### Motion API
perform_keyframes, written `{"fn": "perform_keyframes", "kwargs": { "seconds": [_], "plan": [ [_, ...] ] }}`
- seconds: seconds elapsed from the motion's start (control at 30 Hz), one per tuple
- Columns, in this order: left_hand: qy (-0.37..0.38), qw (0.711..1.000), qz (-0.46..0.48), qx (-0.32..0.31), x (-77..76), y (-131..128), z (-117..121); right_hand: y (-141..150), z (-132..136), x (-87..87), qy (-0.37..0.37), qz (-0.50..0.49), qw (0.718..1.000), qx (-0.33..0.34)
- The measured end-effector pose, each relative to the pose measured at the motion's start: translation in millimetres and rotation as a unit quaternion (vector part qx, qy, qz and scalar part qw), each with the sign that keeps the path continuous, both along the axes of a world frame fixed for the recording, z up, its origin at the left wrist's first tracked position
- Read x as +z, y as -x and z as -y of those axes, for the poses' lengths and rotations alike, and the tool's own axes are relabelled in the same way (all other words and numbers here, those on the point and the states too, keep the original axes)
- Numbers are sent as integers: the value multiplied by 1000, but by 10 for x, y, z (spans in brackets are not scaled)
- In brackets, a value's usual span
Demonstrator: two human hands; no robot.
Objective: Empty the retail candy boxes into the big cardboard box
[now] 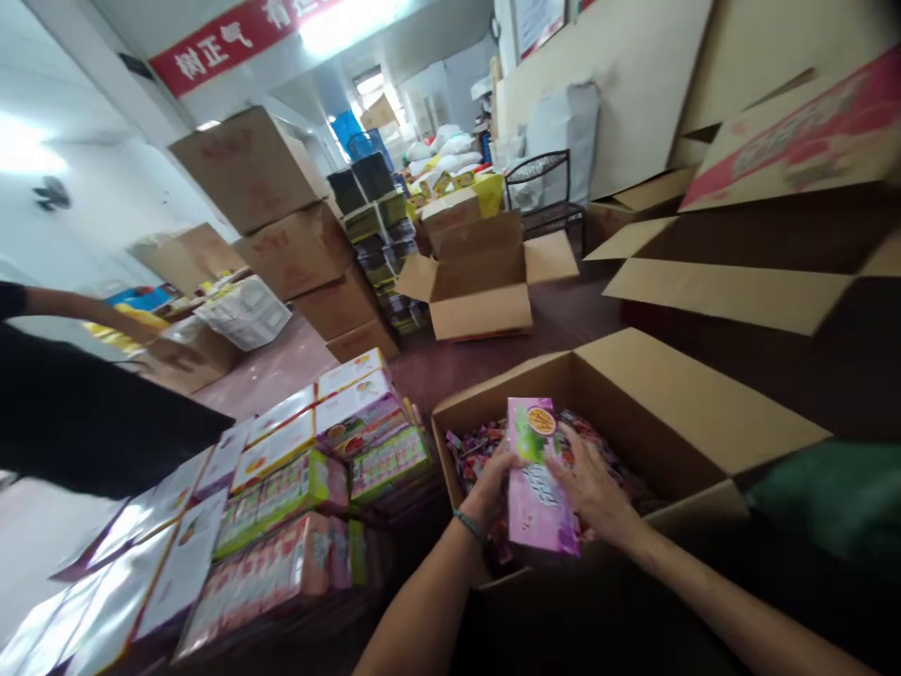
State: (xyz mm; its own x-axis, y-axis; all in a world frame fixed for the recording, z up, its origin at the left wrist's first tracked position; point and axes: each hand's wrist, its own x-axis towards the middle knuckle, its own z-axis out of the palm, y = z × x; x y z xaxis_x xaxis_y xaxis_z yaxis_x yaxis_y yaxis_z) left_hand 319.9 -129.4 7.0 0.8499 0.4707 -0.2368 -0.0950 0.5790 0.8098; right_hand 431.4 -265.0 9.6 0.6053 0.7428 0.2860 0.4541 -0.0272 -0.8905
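A pink and purple packet box point(533, 512) with a cut passion fruit pictured on it is held over an open cardboard carton point(654, 404). My left hand point(493, 488) grips its left side, the thumb lying on the front. On the right side, the fingers of my right hand point(595, 483) are closed against the same box, slightly blurred. Many small wrapped pieces point(475, 451) in red and purple lie inside the carton, beneath the box and my hands.
Stacked packet boxes point(282, 451) stand left of the carton. Beyond are an open carton point(482, 300), tall piled cartons point(302, 244) and a metal rack point(542, 183). Another open carton point(732, 282) is at right. Another person's arm and dark clothing point(91, 404) show at left.
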Motion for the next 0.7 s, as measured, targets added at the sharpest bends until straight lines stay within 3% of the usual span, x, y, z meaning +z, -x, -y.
{"fn": "perform_keyframes", "kwargs": {
  "seconds": [0.03,0.1,0.17,0.3,0.5,0.6,0.7],
  "plan": [
    [-11,1000,1,-4,-1,-29,-41,-34,2,77,-1,115,993,15],
    [-58,998,0,-12,4,-60,-122,-82,-15,229,18,301,948,100],
    [-97,995,-1,-28,5,-54,-196,-105,-61,341,67,394,899,179],
    [-103,989,-80,-71,-35,23,-309,-116,-184,396,148,424,859,247],
    [-109,976,-160,-104,-147,120,-483,-90,-289,384,151,456,824,301],
    [-97,974,-175,-102,-274,134,-613,-115,-284,337,181,441,827,299],
    [-139,963,-213,-83,-502,102,-687,-183,-317,140,246,440,805,312]
  ]
}}
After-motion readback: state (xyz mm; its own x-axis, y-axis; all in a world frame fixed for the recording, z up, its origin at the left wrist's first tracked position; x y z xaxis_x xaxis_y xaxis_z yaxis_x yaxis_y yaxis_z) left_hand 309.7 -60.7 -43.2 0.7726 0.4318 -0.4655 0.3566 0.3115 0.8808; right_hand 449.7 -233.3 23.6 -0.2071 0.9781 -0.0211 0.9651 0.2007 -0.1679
